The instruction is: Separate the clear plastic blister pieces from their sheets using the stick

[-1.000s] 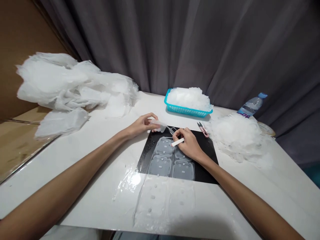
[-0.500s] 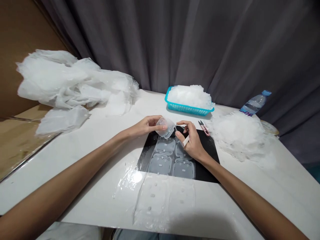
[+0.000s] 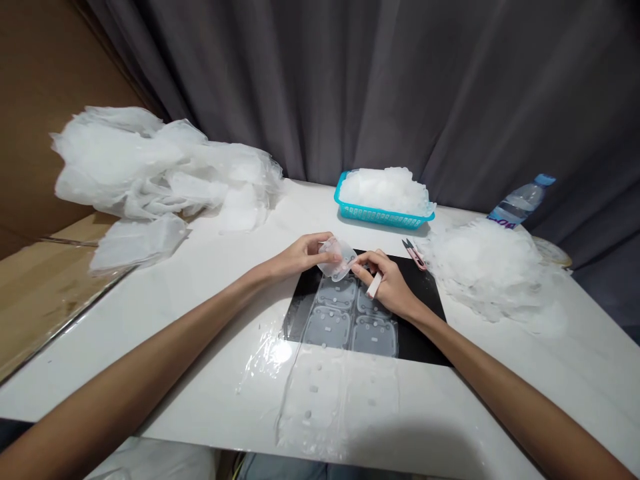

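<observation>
My left hand [image 3: 305,255] pinches a small clear plastic piece [image 3: 336,260] lifted above the far edge of a black mat [image 3: 420,313]. My right hand [image 3: 387,283] has its fingertips on the same piece from the right and keeps a small white stick [image 3: 374,285] tucked in its fingers. Under both hands a clear moulded sheet [image 3: 345,320] of rounded rectangular shapes lies on the mat and runs on toward me over the white table [image 3: 200,320].
A teal basket [image 3: 381,213] heaped with clear pieces stands at the back. A loose pile of clear pieces [image 3: 487,263] lies at the right, with pink snips [image 3: 415,252] beside it and a water bottle [image 3: 520,200] behind. Bundled white plastic bags [image 3: 160,173] fill the back left.
My left hand lifted the clear piece off the sheet. My right hand left the sheet, turned the white stick in its fingers and came up to touch the piece.
</observation>
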A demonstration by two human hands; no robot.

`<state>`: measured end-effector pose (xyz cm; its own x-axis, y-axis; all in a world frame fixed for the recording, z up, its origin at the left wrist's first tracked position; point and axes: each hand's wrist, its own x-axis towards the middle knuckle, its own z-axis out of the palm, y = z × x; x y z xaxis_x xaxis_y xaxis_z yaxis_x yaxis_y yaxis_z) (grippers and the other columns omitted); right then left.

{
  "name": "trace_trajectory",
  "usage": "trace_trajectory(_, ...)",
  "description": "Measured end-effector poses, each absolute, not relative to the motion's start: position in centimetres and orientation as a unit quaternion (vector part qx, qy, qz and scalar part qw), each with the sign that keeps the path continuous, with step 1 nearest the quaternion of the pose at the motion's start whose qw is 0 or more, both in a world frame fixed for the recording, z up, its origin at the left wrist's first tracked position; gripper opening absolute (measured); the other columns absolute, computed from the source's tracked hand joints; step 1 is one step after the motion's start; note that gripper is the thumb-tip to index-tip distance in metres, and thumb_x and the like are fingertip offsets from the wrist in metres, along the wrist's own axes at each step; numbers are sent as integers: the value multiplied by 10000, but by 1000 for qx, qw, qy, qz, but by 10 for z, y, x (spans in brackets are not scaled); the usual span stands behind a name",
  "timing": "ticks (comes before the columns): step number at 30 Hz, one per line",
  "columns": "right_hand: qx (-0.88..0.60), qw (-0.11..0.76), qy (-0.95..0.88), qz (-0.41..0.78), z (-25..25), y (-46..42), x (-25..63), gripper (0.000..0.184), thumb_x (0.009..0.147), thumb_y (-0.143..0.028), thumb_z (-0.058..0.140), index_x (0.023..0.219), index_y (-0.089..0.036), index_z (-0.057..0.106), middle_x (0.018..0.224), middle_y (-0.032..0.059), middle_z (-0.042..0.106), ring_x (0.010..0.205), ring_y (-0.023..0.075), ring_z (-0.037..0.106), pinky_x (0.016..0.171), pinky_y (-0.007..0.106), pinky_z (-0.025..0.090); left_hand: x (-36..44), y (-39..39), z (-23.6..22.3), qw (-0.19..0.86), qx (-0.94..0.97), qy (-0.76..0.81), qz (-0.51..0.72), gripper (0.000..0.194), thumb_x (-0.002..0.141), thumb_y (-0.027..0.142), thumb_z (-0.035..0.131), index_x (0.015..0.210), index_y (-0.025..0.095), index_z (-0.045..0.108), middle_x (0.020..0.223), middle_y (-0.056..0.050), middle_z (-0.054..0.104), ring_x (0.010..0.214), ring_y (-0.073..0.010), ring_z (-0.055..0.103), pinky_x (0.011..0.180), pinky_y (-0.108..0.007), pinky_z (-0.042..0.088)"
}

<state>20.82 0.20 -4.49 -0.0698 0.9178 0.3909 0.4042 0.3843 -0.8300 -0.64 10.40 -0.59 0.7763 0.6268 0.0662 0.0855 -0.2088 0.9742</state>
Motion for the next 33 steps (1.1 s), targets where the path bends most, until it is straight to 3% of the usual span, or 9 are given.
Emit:
trace_trajectory(6, -493, 454, -695, 260, -46, 2, 208, 204, 1027, -400, 551, 964, -233, 649, 884, 19, 545, 823, 198, 511, 786, 347, 435, -3, 99, -8, 578, 739, 254, 236, 424, 779, 439, 878, 785, 177, 545, 727, 34, 560, 663, -119, 524, 601, -248, 380)
trace_trajectory(11, -482, 445, -705, 270, -44, 1, 208, 234, 1045, -418, 515, 991, -234, 648, 917, 26, 565, 843, 197, 514, 817, 351, 446, -3, 98, -6, 563, 745, 269, 235, 442, 810, 449, 849, 756, 182, 501, 704, 43, 514, 630, -104, 477, 568, -238, 338)
trace_trajectory(17, -488, 462, -685, 283, -40, -1, 206, 204, 977, -418, 634, 915, -227, 673, 870, 17, 544, 810, 191, 506, 789, 351, 441, -3, 98, -7, 564, 747, 257, 241, 412, 809, 431, 855, 818, 185, 524, 730, 30, 552, 653, -116, 522, 575, -242, 382)
trace_trajectory(24, -480, 459, -687, 295, -41, 0, 206, 231, 994, -438, 617, 894, -234, 662, 849, 9, 527, 804, 189, 511, 768, 343, 435, -3, 102, -11, 588, 732, 242, 245, 406, 788, 405, 878, 924, 182, 569, 779, 29, 611, 700, -129, 572, 637, -253, 441)
trace_trajectory(33, -482, 456, -703, 258, -42, 0, 207, 173, 975, -344, 636, 843, -234, 622, 814, -1, 525, 800, 188, 498, 750, 336, 412, -4, 104, -12, 573, 753, 239, 220, 443, 750, 405, 902, 992, 159, 625, 813, 10, 622, 710, -137, 569, 639, -254, 424)
